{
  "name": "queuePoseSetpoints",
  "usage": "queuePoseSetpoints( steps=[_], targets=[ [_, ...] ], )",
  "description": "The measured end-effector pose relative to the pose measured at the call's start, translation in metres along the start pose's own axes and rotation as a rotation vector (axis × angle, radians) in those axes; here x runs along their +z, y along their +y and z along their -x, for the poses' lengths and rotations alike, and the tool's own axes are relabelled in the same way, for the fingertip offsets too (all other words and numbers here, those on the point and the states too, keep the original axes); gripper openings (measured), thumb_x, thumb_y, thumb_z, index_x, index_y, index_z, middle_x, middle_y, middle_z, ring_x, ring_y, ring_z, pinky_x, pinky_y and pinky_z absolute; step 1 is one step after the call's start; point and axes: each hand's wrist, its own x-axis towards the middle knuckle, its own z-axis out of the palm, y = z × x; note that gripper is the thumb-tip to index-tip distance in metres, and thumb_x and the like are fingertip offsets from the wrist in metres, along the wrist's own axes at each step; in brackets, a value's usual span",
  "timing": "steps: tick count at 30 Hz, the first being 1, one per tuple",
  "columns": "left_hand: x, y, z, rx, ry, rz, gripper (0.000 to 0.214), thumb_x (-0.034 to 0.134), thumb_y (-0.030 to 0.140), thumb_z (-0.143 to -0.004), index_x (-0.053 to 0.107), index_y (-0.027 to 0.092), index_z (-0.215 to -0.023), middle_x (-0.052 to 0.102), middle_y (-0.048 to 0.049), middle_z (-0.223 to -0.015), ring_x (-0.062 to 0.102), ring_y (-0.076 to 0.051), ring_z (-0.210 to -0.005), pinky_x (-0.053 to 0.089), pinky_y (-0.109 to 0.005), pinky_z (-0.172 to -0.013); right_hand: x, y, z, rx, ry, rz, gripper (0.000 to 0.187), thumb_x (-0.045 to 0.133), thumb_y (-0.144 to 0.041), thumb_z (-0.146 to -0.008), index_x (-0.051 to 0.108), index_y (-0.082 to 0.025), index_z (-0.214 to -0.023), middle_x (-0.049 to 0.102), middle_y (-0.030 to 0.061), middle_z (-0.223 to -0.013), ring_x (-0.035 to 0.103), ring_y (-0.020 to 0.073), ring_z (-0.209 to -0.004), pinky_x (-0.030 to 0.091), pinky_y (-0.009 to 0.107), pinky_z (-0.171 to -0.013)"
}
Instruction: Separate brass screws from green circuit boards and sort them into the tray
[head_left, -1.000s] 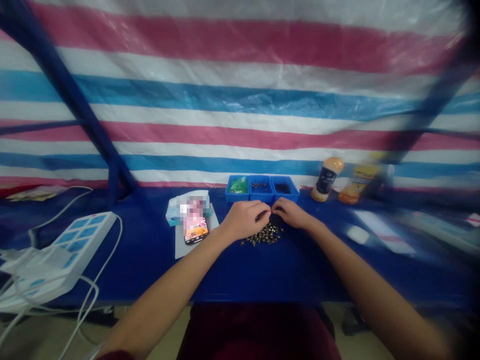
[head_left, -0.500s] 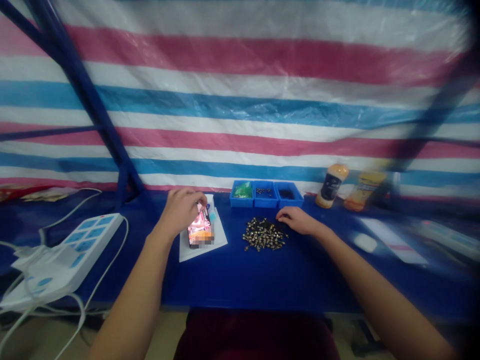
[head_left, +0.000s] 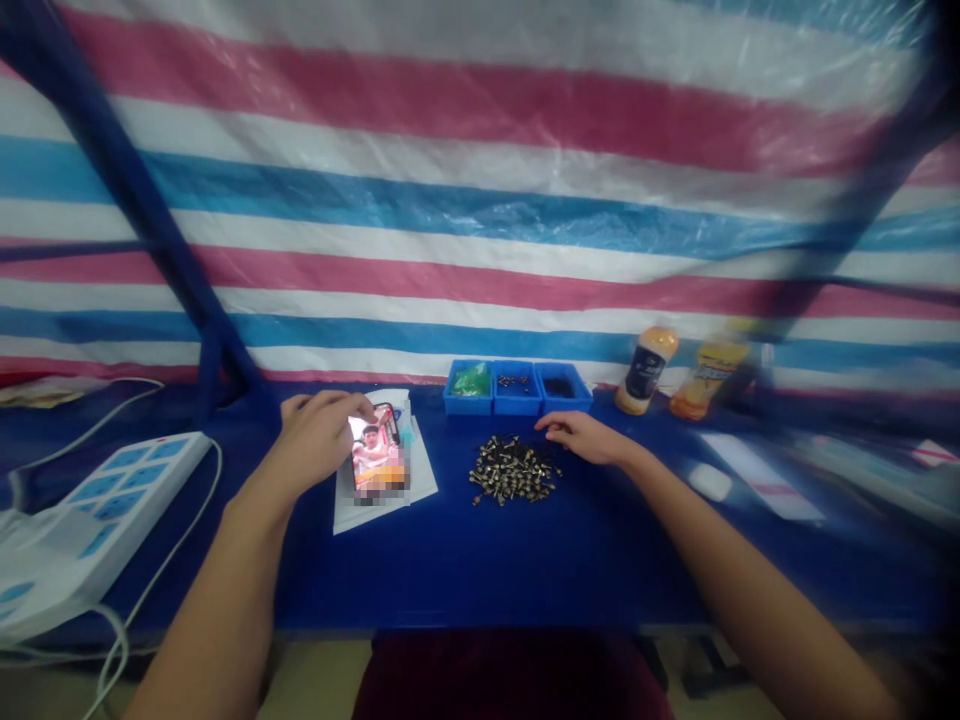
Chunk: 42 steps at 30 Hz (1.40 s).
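On table, left hand on phone, right hand by fittings

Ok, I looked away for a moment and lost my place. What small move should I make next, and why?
Probably pick one piece from the pile of small metal parts with your right hand: its fingertips are already close to the pile, and the middle blue bin holds similar-looking pieces. Your left hand is occupied at the phone.
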Motion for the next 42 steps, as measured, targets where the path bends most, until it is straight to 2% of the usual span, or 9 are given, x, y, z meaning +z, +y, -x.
queuePoseSetpoints(
  steps=[5,10,15,19,22,27,34,39,42],
  targets=[
    [0.010,-0.007,0.003,-0.001,-0.057,0.000,0.043,0.042,0.007,-0.068,0.068,0.030,-0.094,0.071,0.0006,-0.114,0.054,-0.027,-0.120,0.025,-0.048,-0.102,0.004,-0.001,-0.001,0.040,0.065,-0.044,0.028,0.048,-0.028,-0.092,0.068,-0.018,-0.110,0.064,0.0022,-0.078,0.058,0.0143,-0.068,0.044,0.027,-0.065],
    [-0.004,0.002,-0.036,-0.045,0.065,-0.019,0.031,0.044,0.015,-0.079,0.068,0.025,-0.096,0.073,-0.0045,-0.107,0.060,-0.031,-0.109,0.036,-0.047,-0.095,0.007,-0.003,-0.002,0.052,0.138,-0.101,0.025,0.052,-0.030,-0.090,0.068,-0.018,-0.104,0.061,0.0001,-0.069,0.057,0.0143,-0.064,0.042,0.027,-0.062],
    [-0.007,0.091,-0.068,0.166,0.255,0.196,0.024,0.046,0.023,-0.090,0.065,0.021,-0.104,0.071,-0.0056,-0.106,0.063,-0.025,-0.098,0.046,-0.038,-0.087,0.012,-0.015,-0.003,0.049,0.265,-0.184,0.026,0.053,-0.038,-0.089,0.066,-0.017,-0.100,0.060,-0.0008,-0.065,0.057,0.0148,-0.062,0.042,0.027,-0.061],
    [0.027,0.168,-0.047,0.333,0.243,0.216,0.026,0.046,0.039,-0.097,0.062,0.021,-0.107,0.070,-0.0066,-0.101,0.064,-0.022,-0.087,0.047,-0.034,-0.072,0.020,-0.034,-0.002,0.025,0.360,-0.280,0.032,0.051,-0.043,-0.090,0.062,-0.017,-0.106,0.060,-0.0007,-0.067,0.056,0.0144,-0.061,0.043,0.027,-0.061],
    [0.052,0.192,-0.021,0.330,0.184,0.179,0.031,0.046,0.047,-0.097,0.062,0.021,-0.102,0.069,-0.0064,-0.092,0.065,-0.022,-0.084,0.045,-0.032,-0.069,0.027,-0.049,0.000,0.006,0.409,-0.342,0.034,0.048,-0.045,-0.092,0.059,-0.018,-0.109,0.060,0.0000,-0.069,0.058,0.0151,-0.063,0.045,0.027,-0.060],
    [0.063,0.191,-0.008,0.204,0.102,0.220,0.030,0.041,0.045,-0.099,0.061,0.023,-0.095,0.069,-0.0016,-0.089,0.066,-0.020,-0.082,0.041,-0.029,-0.064,0.034,-0.068,0.004,-0.072,0.467,-0.534,0.031,0.058,-0.045,-0.088,0.062,-0.018,-0.103,0.058,-0.0012,-0.066,0.059,0.0150,-0.063,0.046,0.027,-0.059],
    [0.062,0.174,-0.024,0.136,0.108,0.360,0.026,0.043,0.037,-0.099,0.063,0.025,-0.091,0.070,0.0000,-0.088,0.066,-0.019,-0.082,0.040,-0.028,-0.067,0.027,-0.080,-0.014,-0.071,0.348,-0.525,0.033,0.061,-0.044,-0.086,0.061,-0.018,-0.106,0.059,-0.0034,-0.064,0.053,0.0107,-0.053,0.042,0.024,-0.053],
    [0.065,0.165,-0.030,0.015,0.186,0.442,0.026,0.044,0.038,-0.098,0.063,0.023,-0.090,0.068,-0.0009,-0.080,0.064,-0.019,-0.075,0.041,-0.028,-0.069,0.027,-0.078,-0.029,-0.008,0.293,-0.522,0.037,0.052,-0.052,-0.090,0.060,-0.018,-0.079,0.058,-0.0024,-0.063,0.048,0.0086,-0.047,0.037,0.023,-0.048],
    [0.067,0.165,-0.030,0.034,0.175,0.488,0.026,0.043,0.038,-0.098,0.063,0.022,-0.091,0.069,-0.0015,-0.081,0.064,-0.019,-0.077,0.043,-0.028,-0.072,0.030,-0.075,-0.025,-0.004,0.314,-0.546,0.039,0.050,-0.053,-0.091,0.057,-0.018,-0.076,0.058,-0.0032,-0.064,0.048,0.0082,-0.048,0.039,0.023,-0.052]
  ],
)
